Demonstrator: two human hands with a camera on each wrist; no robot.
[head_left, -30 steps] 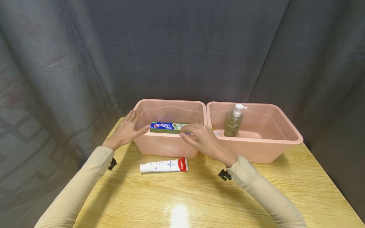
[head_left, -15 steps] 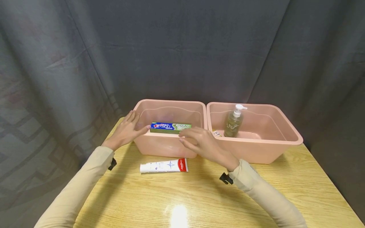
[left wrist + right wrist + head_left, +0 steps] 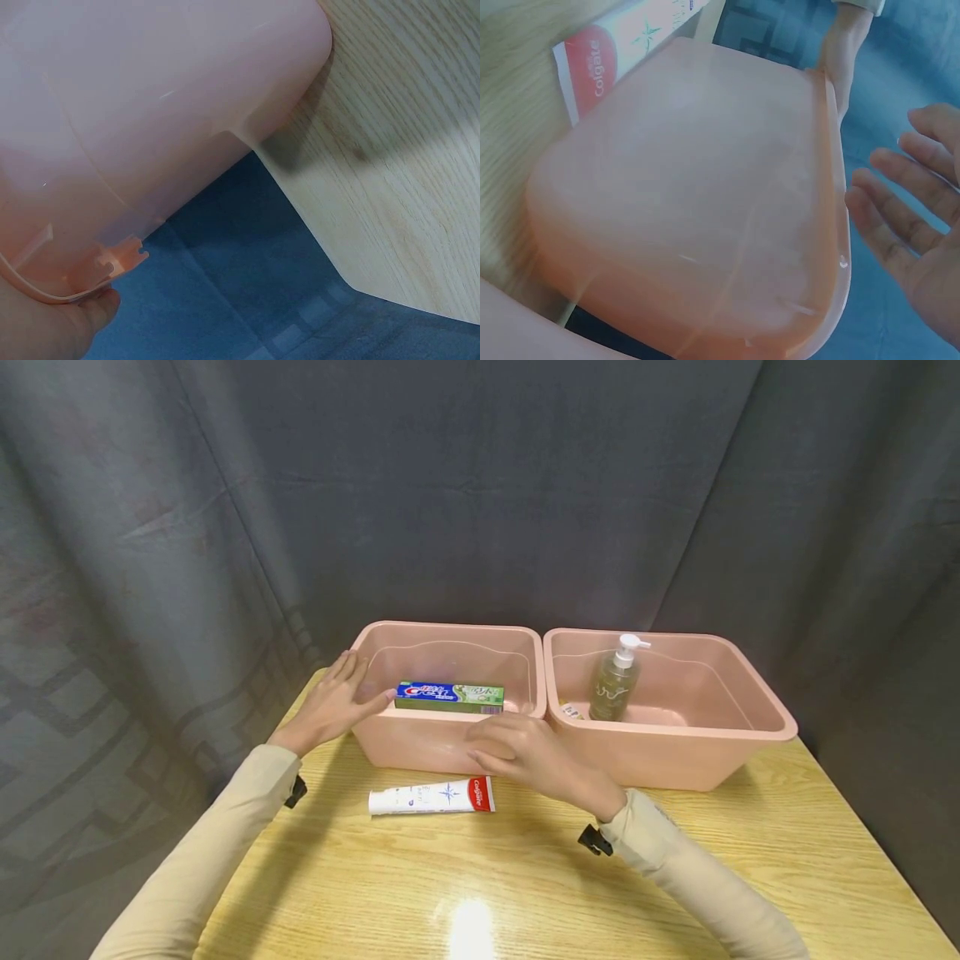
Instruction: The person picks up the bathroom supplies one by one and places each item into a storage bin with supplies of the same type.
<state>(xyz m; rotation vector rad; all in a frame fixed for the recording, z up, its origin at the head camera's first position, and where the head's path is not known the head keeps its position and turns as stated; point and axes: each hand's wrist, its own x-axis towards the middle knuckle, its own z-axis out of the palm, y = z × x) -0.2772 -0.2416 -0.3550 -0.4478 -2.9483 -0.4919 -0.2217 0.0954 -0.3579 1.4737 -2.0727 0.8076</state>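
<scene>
My left hand [image 3: 326, 704] holds the near left corner of the left pink plastic bin [image 3: 435, 742], thumb over the front rim. From below, the left wrist view has its fingers [image 3: 101, 309] at the rim. My right hand [image 3: 532, 750], fingers loosely bent and holding nothing, is in front of that bin's near right corner. In the right wrist view, the right hand [image 3: 915, 210] is apart from the rim. A blue and green Crest toothpaste box [image 3: 448, 695] lies inside the left bin. On the table before it lies a white Colgate toothpaste tube [image 3: 429, 797] with a red end.
A second pink bin [image 3: 675, 752] stands close beside the first on the right. Inside it are a green pump bottle [image 3: 613, 689] and a small, partly hidden white and yellow item [image 3: 572, 711]. The wooden table [image 3: 420, 877] ends against a grey curtain [image 3: 465, 510].
My right hand has come away from the toothpaste box, down and toward me past the front rim, uncovering the box's right end. The left hand has stayed in place.
</scene>
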